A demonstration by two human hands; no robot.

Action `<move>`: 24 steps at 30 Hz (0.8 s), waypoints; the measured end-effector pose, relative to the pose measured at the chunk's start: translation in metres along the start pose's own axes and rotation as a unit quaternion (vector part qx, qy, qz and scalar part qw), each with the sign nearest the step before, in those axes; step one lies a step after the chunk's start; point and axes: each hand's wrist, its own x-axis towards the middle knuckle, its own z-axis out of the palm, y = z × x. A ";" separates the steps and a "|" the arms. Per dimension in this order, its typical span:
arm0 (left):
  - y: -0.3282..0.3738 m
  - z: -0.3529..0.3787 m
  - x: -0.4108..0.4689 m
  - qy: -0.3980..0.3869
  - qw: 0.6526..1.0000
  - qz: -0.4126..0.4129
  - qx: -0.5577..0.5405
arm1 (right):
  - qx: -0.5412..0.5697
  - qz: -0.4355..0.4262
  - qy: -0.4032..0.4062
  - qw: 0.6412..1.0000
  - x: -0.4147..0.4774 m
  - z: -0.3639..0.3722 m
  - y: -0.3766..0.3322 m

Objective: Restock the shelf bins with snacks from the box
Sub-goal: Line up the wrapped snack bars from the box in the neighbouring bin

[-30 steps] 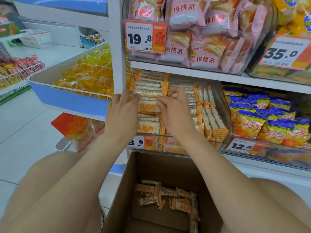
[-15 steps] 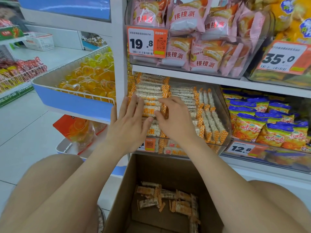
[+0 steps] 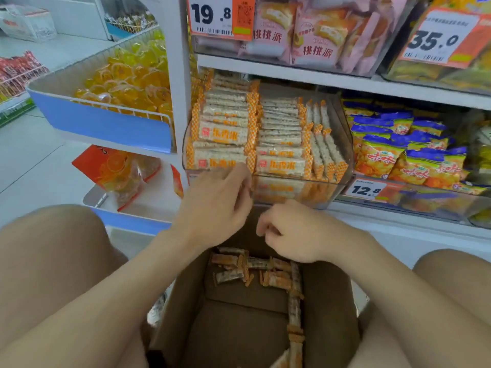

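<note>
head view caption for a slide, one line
Left hand and right hand, both empty, hover between a clear plastic bin of orange-and-white snack bars and a brown cardboard box.

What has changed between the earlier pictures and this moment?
Both hands drew back and down from the stacked snack bars in the bin. The left hand is now at its front edge and the right hand above the box, both apparently empty. The stacks and the loose bars in the box stayed put.
</note>
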 end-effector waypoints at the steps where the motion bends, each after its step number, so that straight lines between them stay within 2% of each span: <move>1: 0.006 0.013 -0.013 -0.099 0.995 -0.021 -0.018 | -0.030 0.016 -0.082 0.996 -0.003 0.013 0.005; 3: 0.016 0.045 -0.040 -0.286 0.957 -0.039 -0.011 | -0.075 0.052 -0.187 0.978 -0.008 0.040 0.017; 5: 0.025 0.080 -0.067 -0.417 0.908 -0.027 0.013 | -0.090 0.079 -0.226 0.967 -0.012 0.067 0.030; 8: 0.030 0.132 -0.106 -0.539 0.841 -0.004 0.050 | -0.074 0.118 -0.223 0.965 -0.013 0.102 0.053; 11: 0.036 0.185 -0.141 -0.630 0.767 0.078 0.090 | -0.057 0.142 -0.166 0.974 -0.017 0.133 0.072; 13: 0.044 0.221 -0.161 -0.655 0.729 0.160 0.117 | -0.062 0.142 -0.137 0.978 -0.021 0.154 0.083; 17: 0.061 0.278 -0.193 -0.607 0.725 0.307 0.109 | -0.083 0.133 -0.137 0.978 -0.020 0.181 0.099; 19: 0.069 0.302 -0.205 -0.610 0.696 0.362 0.114 | -0.064 0.136 -0.110 0.983 -0.013 0.186 0.108; 22: 0.072 0.323 -0.222 -0.614 0.667 0.397 0.142 | -0.019 0.132 -0.099 0.986 -0.005 0.195 0.116; 24: 0.062 0.328 -0.225 -0.631 0.665 0.370 0.154 | -0.012 0.134 -0.120 0.984 -0.005 0.200 0.117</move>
